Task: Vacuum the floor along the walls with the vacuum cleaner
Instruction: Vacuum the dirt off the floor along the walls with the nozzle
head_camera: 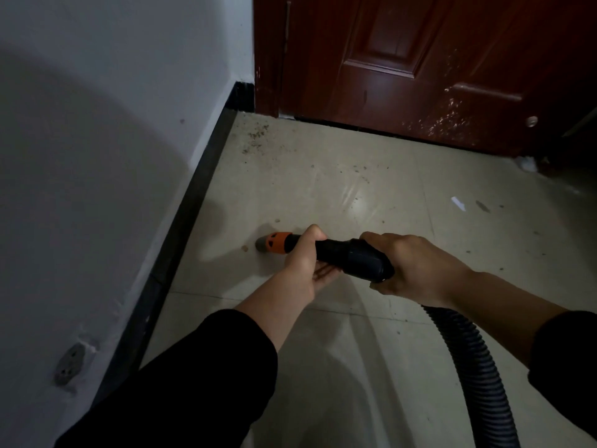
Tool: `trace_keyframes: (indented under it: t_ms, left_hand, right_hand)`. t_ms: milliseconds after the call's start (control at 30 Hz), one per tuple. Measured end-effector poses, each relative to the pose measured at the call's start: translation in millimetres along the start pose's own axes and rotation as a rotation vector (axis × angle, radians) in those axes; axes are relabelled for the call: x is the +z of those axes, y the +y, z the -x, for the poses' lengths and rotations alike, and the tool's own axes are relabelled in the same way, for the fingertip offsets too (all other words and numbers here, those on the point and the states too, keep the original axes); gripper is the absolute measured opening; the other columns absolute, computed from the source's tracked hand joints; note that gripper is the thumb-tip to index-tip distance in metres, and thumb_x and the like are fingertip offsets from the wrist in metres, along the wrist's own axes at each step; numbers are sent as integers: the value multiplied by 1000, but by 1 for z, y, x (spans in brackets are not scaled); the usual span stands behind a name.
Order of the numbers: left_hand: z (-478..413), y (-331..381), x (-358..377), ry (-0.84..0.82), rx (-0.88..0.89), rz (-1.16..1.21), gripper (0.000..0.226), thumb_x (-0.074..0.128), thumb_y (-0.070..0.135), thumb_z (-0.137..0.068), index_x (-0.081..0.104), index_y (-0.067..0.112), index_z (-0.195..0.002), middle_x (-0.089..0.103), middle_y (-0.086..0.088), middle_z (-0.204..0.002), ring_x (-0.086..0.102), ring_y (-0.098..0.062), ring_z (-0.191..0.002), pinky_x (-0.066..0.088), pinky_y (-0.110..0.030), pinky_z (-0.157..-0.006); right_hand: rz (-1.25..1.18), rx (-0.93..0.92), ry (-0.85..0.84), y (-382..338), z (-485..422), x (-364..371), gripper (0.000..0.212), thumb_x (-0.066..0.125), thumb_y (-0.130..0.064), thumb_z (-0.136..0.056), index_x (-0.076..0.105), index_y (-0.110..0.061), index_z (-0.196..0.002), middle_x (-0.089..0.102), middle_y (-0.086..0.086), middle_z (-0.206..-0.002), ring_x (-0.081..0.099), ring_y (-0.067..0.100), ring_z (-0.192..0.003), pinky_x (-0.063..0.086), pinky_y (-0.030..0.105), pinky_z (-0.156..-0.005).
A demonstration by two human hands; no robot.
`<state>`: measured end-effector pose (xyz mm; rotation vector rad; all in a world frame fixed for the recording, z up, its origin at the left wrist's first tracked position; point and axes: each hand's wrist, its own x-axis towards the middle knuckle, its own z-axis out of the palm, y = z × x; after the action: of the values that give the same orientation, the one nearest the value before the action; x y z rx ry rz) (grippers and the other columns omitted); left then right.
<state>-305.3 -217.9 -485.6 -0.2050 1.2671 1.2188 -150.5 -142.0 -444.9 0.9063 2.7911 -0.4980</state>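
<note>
I hold a black vacuum nozzle [349, 255] with an orange collar and grey tip [273, 243] low over the beige tiled floor [323, 189]. My left hand [305, 258] grips the nozzle just behind the orange collar. My right hand [416, 266] wraps around the thick black cuff where the ribbed hose [468, 360] joins. The tip points left toward the black baseboard [193, 208] of the white wall [97, 156], a short gap away. Dark crumbs [256, 137] lie in the corner by the door.
A dark red wooden door [420, 66] closes off the far side. More specks [358, 171] and a white scrap [458, 203] are scattered on the tiles. A grey metal plate [69, 363] is fixed low on the wall. The hose trails off to the lower right.
</note>
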Motion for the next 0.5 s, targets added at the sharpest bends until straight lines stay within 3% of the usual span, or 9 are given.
trace_keyframes:
  t_ms: [300,500]
  left_hand:
    - [-6,16,-25,101,60,67,20,59,26,-89,58,7,-93,63,-10,-88,64,-20,-79,53,-27,-59]
    - [-14,25,-38,177,117,142,25,60,30,-87,61,8,-101,68,-11,-102,66,-18,-79,51,-22,-48]
  right_hand:
    - [-11,-40,29,-25,-32,10,41,75,-24,-76,51,-26,-109,59,-5,-88,58,16,-76,51,31,-66]
    - [-1,-45,44,-46,-52,18,42,73,-23,-79,50,-22,-114,59,0,-92,58,19,-78,52,34,-68]
